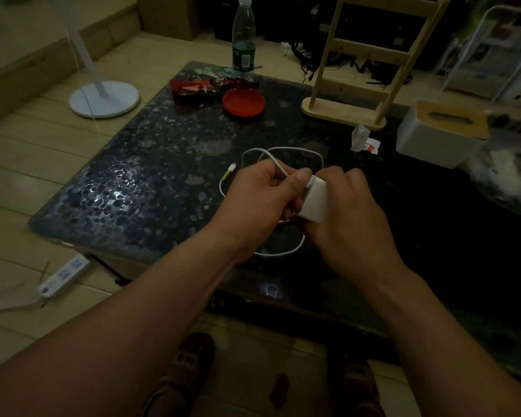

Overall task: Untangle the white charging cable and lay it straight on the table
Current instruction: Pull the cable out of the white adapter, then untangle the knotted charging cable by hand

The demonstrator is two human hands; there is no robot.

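Observation:
The white charging cable (283, 149) lies in loops on the dark speckled table (139, 164), with its small plug end (231, 168) free at the left. Another loop of it shows below my hands. My left hand (262, 194) pinches the cable right where it enters the white charger block (313, 203). My right hand (352, 218) grips that block from the right and underneath. Both hands are held together just above the table's middle.
A red lid (243, 102), red wrappers (199, 88) and a plastic bottle (243, 40) stand at the back. A wooden rack (361, 73), a tissue box (442, 133) and a crumpled packet (362, 140) are at the right. A power strip (63, 275) lies on the floor.

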